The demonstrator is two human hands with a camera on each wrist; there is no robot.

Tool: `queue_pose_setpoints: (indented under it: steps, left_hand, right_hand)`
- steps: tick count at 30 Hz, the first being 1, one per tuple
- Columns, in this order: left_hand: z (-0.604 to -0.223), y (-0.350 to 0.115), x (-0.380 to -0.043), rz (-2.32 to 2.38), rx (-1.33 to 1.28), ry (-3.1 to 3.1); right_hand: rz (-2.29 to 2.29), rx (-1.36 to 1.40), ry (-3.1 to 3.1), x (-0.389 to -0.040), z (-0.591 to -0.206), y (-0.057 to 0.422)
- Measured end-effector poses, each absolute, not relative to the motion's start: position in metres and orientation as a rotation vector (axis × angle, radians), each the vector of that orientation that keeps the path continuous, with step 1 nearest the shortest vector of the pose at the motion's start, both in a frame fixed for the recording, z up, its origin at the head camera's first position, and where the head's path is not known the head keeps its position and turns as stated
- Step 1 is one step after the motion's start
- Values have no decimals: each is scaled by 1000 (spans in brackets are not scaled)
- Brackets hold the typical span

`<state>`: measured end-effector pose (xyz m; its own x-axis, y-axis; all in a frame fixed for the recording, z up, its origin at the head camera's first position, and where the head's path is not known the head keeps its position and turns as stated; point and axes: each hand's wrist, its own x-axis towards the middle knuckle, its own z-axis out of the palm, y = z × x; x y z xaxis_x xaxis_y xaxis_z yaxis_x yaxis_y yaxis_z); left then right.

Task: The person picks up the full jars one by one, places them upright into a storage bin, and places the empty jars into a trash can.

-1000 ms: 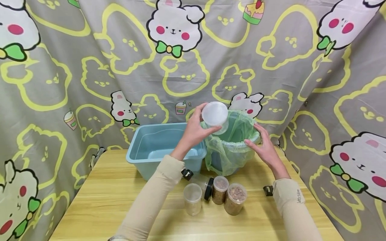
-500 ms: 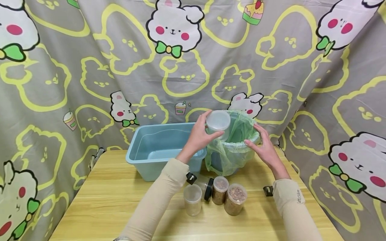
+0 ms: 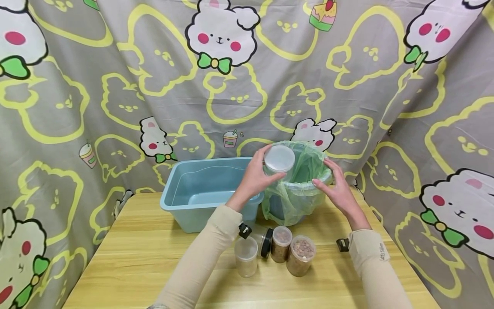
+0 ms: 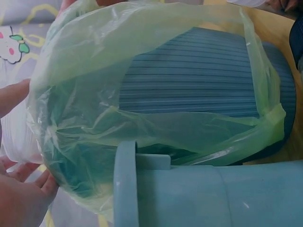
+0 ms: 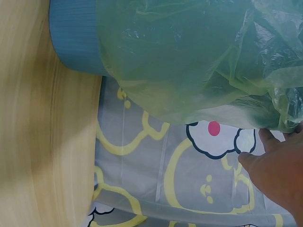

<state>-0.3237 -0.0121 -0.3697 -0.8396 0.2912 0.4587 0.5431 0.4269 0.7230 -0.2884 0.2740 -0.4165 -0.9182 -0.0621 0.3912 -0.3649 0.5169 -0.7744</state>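
At the bin's left rim my left hand [image 3: 257, 174] holds a clear plastic jar [image 3: 279, 159] between thumb and fingers. The jar's pale round end faces up toward the head camera, and its lower part overlaps the bin's mouth. A blue ribbed trash bin [image 4: 189, 71] wears a thin green bag [image 3: 295, 201] folded over its rim. My right hand [image 3: 338, 189] grips the bagged rim on the right side, thumb in front and fingers farther back. In the right wrist view, the fingertips of that hand [image 5: 279, 165] partly disappear behind the bag.
A blue plastic tub [image 3: 212, 207] stands left of the bin. In front are a clear empty jar [image 3: 246, 257], a jar lying behind a black lid [image 3: 266, 243], and two jars with brown contents, one smaller [image 3: 281, 244] and one larger [image 3: 301, 256]. A patterned curtain [image 3: 239, 98] hangs behind the table.
My left hand has lowered the clear jar and carried it slightly right, onto the bin's left rim; over the last half second it barely moved. The right hand has stayed on the rim.
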Motion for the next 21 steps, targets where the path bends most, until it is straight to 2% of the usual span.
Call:
queue_pose_setpoints:
  steps: [12, 21]
  left_hand:
    - [-379, -13, -323, -1388, -833, -2421]
    - [-377, -17, -322, -1383, -826, -2395]
  right_hand:
    - [1380, 350, -2453, -281, -418, 277]
    - [1380, 378, -2434, -288, -418, 274]
